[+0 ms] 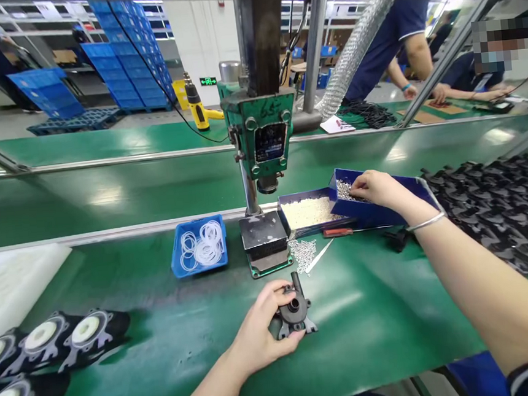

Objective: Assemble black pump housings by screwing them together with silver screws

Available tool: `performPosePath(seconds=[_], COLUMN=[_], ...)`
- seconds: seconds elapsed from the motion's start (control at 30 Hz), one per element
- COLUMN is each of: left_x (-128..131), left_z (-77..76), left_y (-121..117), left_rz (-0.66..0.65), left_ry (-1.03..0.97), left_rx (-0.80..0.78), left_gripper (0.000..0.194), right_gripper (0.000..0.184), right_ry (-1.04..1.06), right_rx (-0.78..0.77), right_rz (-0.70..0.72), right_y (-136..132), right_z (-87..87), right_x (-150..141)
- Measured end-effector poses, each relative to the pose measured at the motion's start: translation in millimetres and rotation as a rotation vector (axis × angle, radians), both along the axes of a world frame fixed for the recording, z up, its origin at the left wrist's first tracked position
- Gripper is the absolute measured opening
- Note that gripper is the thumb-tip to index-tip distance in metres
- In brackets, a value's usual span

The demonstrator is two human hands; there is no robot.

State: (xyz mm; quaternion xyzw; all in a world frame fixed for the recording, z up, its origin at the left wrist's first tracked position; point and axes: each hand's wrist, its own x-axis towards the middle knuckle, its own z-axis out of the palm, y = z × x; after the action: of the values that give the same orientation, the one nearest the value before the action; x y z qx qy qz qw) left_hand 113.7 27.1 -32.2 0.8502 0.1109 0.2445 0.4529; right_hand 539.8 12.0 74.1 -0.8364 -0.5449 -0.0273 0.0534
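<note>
On the green bench, my left hand (268, 327) is closed around a black plastic pump housing (294, 306) with a round hub and a short pipe pointing away from me. My right hand (376, 187) reaches into a blue bin (385, 209) of small shiny metal parts (345, 189), which look like screws. Its fingers are pressed together among them, and what they pinch is hidden. Beyond the housing lie many tiny metal rings or nuts (303, 253) and white tweezers (319, 256).
A green press (263, 136) stands over a metal block (263, 232). Left of it is a blue tray (198, 247) of white rings; right, a bin of cream pieces (309, 212) and a red-handled screwdriver (338, 232). Black housings (500, 208) cover the right; several open assemblies (85, 331) lie left.
</note>
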Motion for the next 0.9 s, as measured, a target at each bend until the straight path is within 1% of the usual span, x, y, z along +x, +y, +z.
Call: performPosePath(seconds=[0.03,0.07,0.17,0.2,0.23,0.33,0.37,0.4,0.47,0.5,0.57,0.6,0.63,0.7,0.77,0.83,0.9], left_x=[0,0,1,1,1,1,0,0,0,0,1,1,1,1,1,0,-1], left_z=[0.4,0.9,2.5,2.6,2.5,1.5,1.1,0.7,-0.3,-0.8,-1.3,-1.3,-1.0,0.5,2.6,4.5,5.2], left_y=[0,-1,-1,-1,-1,-1,-1,-1,-1,-1,-1,-2,-2,-2,-2,-1,-1], left_rz=[0.004,0.005,0.011,0.014,0.016,0.020,0.021,0.019,0.014,0.010,0.008,0.008,0.009,0.004,-0.005,-0.009,-0.010], left_ry=[-0.009,-0.014,-0.010,-0.006,-0.003,0.003,0.006,0.011,0.020,0.022,0.025,0.028,0.033,0.043,0.047,0.051,0.064], left_rx=[-0.001,-0.002,0.000,0.001,0.002,-0.003,-0.006,-0.008,-0.011,-0.011,-0.007,-0.002,0.005,0.016,0.016,0.010,0.008], left_gripper=[0.061,0.061,0.060,0.060,0.059,0.060,0.060,0.060,0.062,0.062,0.062,0.062,0.062,0.062,0.063,0.062,0.062], right_gripper=[0.016,0.017,0.016,0.016,0.014,0.011,0.012,0.012,0.014,0.015,0.016,0.016,0.015,0.012,0.008,0.005,0.006], right_ry=[-0.001,0.014,0.154,0.190,0.200,0.149,0.162,0.214,0.436,0.584,0.859,0.941,0.977,0.951,0.871,0.793,0.712], right_rx=[0.066,0.163,0.503,0.575,0.601,0.621,0.637,0.655,0.647,0.593,0.410,0.324,0.266,0.239,0.282,0.330,0.368], right_rz=[-0.023,-0.053,-0.108,-0.095,-0.067,0.023,0.043,0.057,0.089,0.119,0.209,0.254,0.291,0.349,0.403,0.465,0.527], right_y=[-2,-4,-16,-20,-25,-39,-44,-49,-61,-66,-77,-82,-86,-93,-97,-100,-101], right_z=[0.1,0.6,3.5,4.6,5.8,9.2,10.2,10.9,9.7,7.1,-3.7,-11.5,-20.4,-38.6,-52.8,-60.0,-60.9], right_x=[-2,-6,-28,-38,-48,-77,-87,-97,-121,-135,-163,-176,-188,-205,-214,-217,-218])
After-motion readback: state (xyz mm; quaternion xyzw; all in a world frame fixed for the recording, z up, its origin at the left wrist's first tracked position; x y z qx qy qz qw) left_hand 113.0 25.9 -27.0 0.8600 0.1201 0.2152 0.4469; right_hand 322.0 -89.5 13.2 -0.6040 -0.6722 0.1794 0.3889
